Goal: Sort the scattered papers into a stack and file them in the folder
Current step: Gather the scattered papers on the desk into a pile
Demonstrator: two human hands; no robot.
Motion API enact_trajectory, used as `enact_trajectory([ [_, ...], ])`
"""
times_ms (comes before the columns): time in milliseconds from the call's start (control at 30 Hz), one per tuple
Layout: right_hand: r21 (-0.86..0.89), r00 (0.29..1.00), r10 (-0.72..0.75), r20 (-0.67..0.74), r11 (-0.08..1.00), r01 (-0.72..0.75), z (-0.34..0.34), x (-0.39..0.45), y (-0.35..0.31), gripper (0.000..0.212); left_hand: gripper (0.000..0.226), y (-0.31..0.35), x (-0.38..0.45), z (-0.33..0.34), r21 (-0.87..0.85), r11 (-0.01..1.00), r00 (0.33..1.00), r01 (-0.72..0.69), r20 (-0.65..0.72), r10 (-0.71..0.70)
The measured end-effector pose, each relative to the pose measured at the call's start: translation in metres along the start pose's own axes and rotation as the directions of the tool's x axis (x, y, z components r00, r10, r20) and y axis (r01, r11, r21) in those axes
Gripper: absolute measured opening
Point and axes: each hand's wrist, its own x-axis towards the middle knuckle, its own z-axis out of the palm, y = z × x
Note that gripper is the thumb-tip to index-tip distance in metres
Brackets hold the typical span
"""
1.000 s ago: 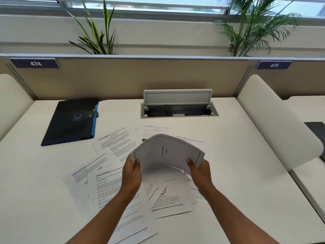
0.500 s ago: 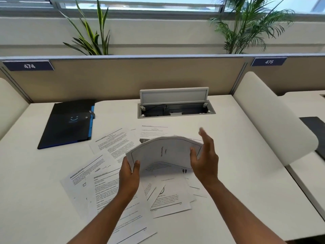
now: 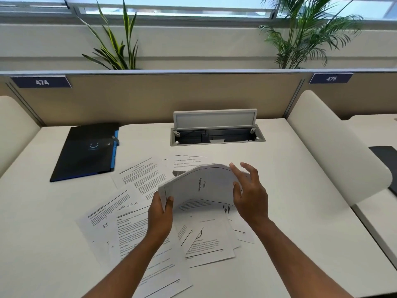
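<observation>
Lying nearest on the smooth off-white desk (image 3: pixel 300 211), flat printed sheets (image 3: pixel 150 244) are fanned out in overlapping layers, their thin white paper covered with dense black text and ruled lines. Above them a small sheaf of pages (image 3: pixel 199 186) is held clear of the desk and is bowed upward into a soft arch, its top page carrying a thin border and a short heading printed sideways. Its left edge is pinched by the left hand (image 3: pixel 160 216), with the thumb laid on top and the fingers tucked beneath. Its right edge is met by the right hand (image 3: pixel 250 194), whose fingers are spread and nearly straight against the paper's curved end rather than closed around it. More loose sheets (image 3: pixel 141 173) are spread flat just beyond the sheaf. Farther back on the left, well apart from the hands, the folder (image 3: pixel 86 153) is seen lying closed and flat, a matte black rectangle with a blue edge and a small pale smile mark. At the rear centre a grey cable box (image 3: pixel 217 136) is sunk into the desk, its rectangular lid propped upright. Behind it a tan partition (image 3: pixel 171 95) bears number plates, with leafy plants (image 3: pixel 116 46) beyond.
</observation>
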Motion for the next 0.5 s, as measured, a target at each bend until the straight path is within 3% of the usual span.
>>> enact_trajectory([
  [67,0.135,0.997,0.06,-0.049,0.989,-0.053,0.002,0.0,0.0,0.075,0.045,-0.001,0.001,0.0,0.006,1.0,1.0,0.005,0.001,-0.005],
  [133,0.361,0.971,0.231,-0.058,0.912,-0.195,0.006,-0.003,0.003,0.084,0.05,-0.003,0.003,-0.001,0.008,1.0,1.0,0.018,-0.004,-0.018],
  [200,0.542,0.896,0.43,0.106,0.731,-0.415,0.011,-0.01,0.009,0.079,0.048,-0.004,0.005,0.0,0.013,1.0,1.0,0.026,-0.011,-0.026],
  [300,0.576,0.715,0.539,0.446,0.438,-0.69,0.021,-0.019,0.015,0.032,0.037,-0.004,0.007,0.001,0.011,1.0,1.0,0.019,-0.018,-0.019],
  [367,0.589,0.673,0.58,0.459,0.367,-0.719,0.023,-0.017,0.012,0.016,0.033,-0.002,0.007,0.001,0.021,1.0,1.0,-0.001,-0.028,0.001],
  [500,0.642,0.67,0.619,0.409,0.326,-0.694,0.019,-0.009,0.011,0.009,0.038,0.002,0.007,-0.003,0.003,1.0,0.997,-0.018,-0.069,0.018],
])
